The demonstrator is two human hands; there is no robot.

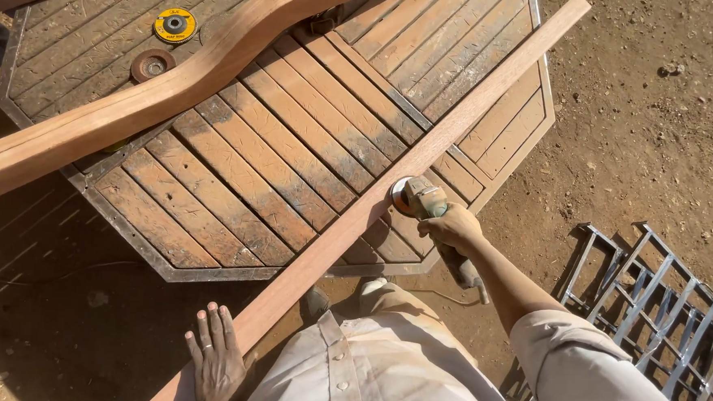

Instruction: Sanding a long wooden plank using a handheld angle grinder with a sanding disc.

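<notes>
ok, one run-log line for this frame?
right hand: grips angle grinder, disc on long plank | left hand: flat on plank's near end | plank across slatted table

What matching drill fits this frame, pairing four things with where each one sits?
Things:
1. angle grinder
2. yellow disc
3. left hand
4. metal grate

Places:
A. on the dirt at the right
B. on the slatted table top, far left
C. in the right hand, against the straight plank
D. on the plank's near end

Pairs: 1-C, 2-B, 3-D, 4-A
</notes>
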